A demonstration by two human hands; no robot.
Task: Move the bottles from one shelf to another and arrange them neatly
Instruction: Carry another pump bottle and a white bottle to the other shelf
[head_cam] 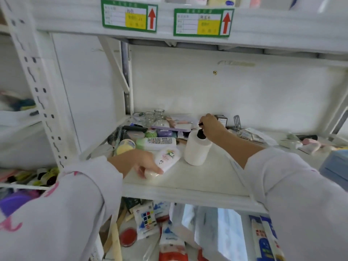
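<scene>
A white pump bottle with a black pump head stands upright on the white shelf. My right hand is above it, fingers curled on the pump nozzle. Left of it, a white tube bottle with a pink flower print lies on the shelf, cap end toward me. My left hand grips the cap end of that tube. Behind it a green-and-white bottle lies on its side.
Clutter fills the shelf's back left: glass jars, a hairbrush, round soaps, a purple tray. A small box and packets lie at the back right. Packages sit on the shelf below. A slotted upright stands left.
</scene>
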